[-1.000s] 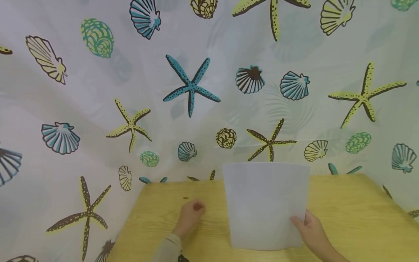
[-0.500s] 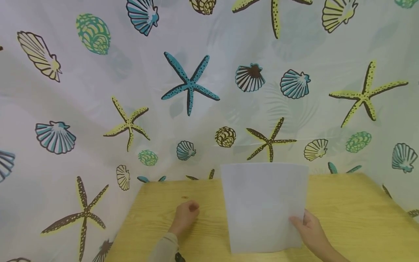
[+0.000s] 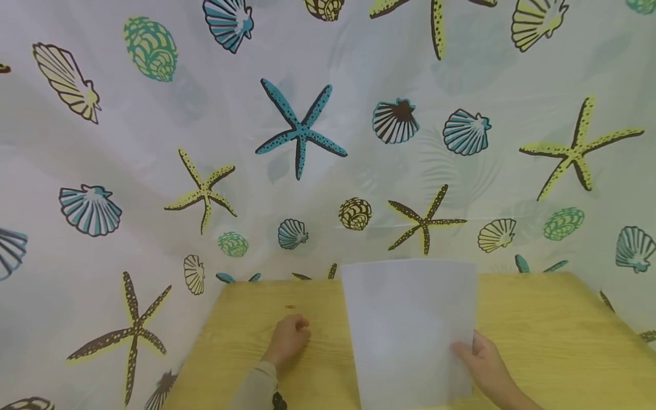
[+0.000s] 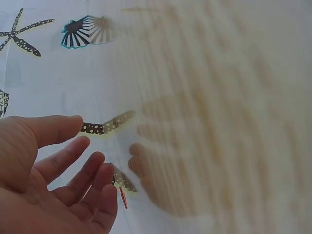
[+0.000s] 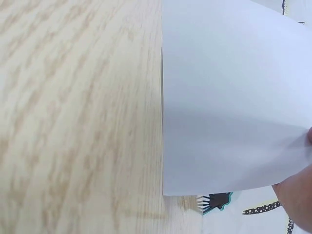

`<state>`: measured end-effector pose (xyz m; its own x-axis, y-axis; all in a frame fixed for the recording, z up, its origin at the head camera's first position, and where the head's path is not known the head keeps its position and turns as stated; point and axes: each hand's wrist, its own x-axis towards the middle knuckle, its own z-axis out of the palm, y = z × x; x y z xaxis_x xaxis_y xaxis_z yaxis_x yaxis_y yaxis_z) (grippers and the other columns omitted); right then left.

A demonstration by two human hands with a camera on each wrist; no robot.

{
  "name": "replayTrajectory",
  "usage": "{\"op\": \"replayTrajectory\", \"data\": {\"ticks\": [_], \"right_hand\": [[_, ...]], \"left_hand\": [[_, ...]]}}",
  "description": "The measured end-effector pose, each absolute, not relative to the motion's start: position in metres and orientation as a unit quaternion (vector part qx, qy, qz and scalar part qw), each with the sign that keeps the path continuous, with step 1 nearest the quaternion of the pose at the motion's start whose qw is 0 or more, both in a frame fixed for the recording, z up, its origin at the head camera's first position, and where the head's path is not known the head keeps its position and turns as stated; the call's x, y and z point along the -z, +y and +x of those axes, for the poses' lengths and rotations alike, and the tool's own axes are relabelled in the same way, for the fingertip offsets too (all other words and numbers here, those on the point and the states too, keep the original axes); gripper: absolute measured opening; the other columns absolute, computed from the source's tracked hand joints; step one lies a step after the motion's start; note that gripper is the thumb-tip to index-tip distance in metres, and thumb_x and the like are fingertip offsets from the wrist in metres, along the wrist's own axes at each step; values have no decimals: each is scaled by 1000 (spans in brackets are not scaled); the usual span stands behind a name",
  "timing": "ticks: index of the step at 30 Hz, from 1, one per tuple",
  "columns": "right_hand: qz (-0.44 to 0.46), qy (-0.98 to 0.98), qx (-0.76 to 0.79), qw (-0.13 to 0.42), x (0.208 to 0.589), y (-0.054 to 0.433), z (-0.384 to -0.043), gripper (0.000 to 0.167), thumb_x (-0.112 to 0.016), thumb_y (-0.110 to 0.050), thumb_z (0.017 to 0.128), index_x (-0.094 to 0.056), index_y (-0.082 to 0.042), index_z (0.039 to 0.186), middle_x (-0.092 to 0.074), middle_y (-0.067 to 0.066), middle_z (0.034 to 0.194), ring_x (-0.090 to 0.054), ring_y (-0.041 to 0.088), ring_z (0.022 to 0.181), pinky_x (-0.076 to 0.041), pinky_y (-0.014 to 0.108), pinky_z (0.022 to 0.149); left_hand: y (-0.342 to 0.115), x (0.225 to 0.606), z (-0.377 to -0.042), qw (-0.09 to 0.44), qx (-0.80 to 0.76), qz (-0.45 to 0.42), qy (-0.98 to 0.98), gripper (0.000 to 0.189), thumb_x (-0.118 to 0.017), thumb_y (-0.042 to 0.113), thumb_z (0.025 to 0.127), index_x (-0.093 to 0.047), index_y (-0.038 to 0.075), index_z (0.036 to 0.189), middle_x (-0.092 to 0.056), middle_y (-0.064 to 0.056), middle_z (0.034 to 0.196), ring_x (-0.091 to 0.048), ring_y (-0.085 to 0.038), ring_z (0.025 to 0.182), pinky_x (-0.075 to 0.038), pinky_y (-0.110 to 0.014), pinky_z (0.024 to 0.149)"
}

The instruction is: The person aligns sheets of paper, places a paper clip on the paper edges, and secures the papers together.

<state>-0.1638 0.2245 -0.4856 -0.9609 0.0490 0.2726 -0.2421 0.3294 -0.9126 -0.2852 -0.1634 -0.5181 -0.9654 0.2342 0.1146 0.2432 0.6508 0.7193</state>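
My right hand [image 3: 484,361] pinches the right edge of a white sheet of paper [image 3: 410,330], thumb on the near face. The sheet stands nearly upright, its lower end down by the tabletop. In the right wrist view the paper [image 5: 234,102] bows slightly, and part of the right hand [image 5: 297,195] shows at the frame's edge. My left hand [image 3: 289,339] rests low over the table to the left of the sheet, fingers loosely bent and holding nothing. Just beyond it lies a small reddish paper clip [image 3: 290,307], also visible past the fingertips of the left hand [image 4: 58,170] as a clip [image 4: 123,197].
A light wood-grain table [image 3: 543,330] spreads under both hands. Behind it and along the sides hangs a white curtain [image 3: 359,68] printed with starfish and shells. The table's glossy top mirrors the left hand in the left wrist view.
The paper has come down and slightly left in my right hand, its lower edge now nearer the frame's bottom. My left hand has drifted a little left; the paper clip lies where it was.
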Motion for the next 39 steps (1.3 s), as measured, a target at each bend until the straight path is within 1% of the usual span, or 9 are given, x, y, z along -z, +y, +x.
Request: {"op": "replayTrajectory", "data": {"ticks": [4,10,13,17,19,25,30,34,39], "right_hand": [[58,-808,-574,123,486,224,-163,34,-51,-3,95,-47,14,125,-56,30,120,-54,-8,96,-48,18,78],[46,-804,-582,110,484,225,-164,35,-51,-3,95,-47,13,126,-56,29,120,-55,-7,95,-49,19,76],[46,-801,-588,105,483,226,-164,35,-50,-3,95,-46,12,127,-56,29,120,-57,-5,93,-52,25,75],[53,-797,-592,103,484,227,-164,37,-50,-4,96,-44,12,129,-55,30,121,-58,-3,93,-55,35,74],[58,-797,-593,102,484,228,-163,38,-50,-5,96,-44,11,130,-55,30,122,-57,-3,94,-55,37,74],[66,-797,-592,105,485,229,-161,36,-49,-4,97,-45,12,129,-55,30,120,-58,-1,93,-55,35,72],[56,-801,-587,104,484,229,-161,36,-50,-4,96,-46,12,128,-57,29,119,-58,-1,93,-53,31,73],[49,-802,-588,97,483,229,-161,37,-50,-4,96,-45,12,129,-56,30,120,-59,0,92,-54,35,74],[41,-804,-587,89,481,229,-160,39,-50,-5,96,-44,13,130,-54,30,122,-58,-2,93,-55,38,75]], "left_hand": [[-164,519,-286,-6,375,-132,-918,23,-61,7,84,-62,-2,105,-60,-21,109,-57,-39,102,-47,-52,86],[-162,523,-289,-7,356,-147,-923,30,-66,9,82,-60,-2,110,-58,-21,107,-56,-38,99,-47,-52,85],[-161,522,-289,-7,353,-147,-924,33,-66,9,80,-59,-2,111,-57,-20,107,-55,-38,100,-47,-52,85],[-161,521,-290,-2,340,-141,-930,37,-67,9,79,-58,-3,113,-56,-20,108,-55,-38,100,-47,-52,86],[-161,521,-290,0,336,-137,-932,38,-66,8,78,-58,-4,113,-56,-21,108,-54,-38,100,-46,-52,86],[-162,521,-290,10,317,-133,-939,42,-65,9,77,-56,-5,116,-55,-21,108,-54,-38,99,-47,-50,85],[-164,522,-294,10,304,-135,-943,46,-66,10,78,-54,-8,119,-53,-25,112,-51,-43,104,-45,-54,87],[-165,524,-298,7,277,-127,-952,49,-66,12,79,-52,-8,122,-50,-27,116,-48,-45,108,-43,-54,89],[-168,525,-305,5,258,-115,-959,50,-62,9,79,-50,-10,123,-46,-29,122,-45,-48,111,-42,-57,91]]}}
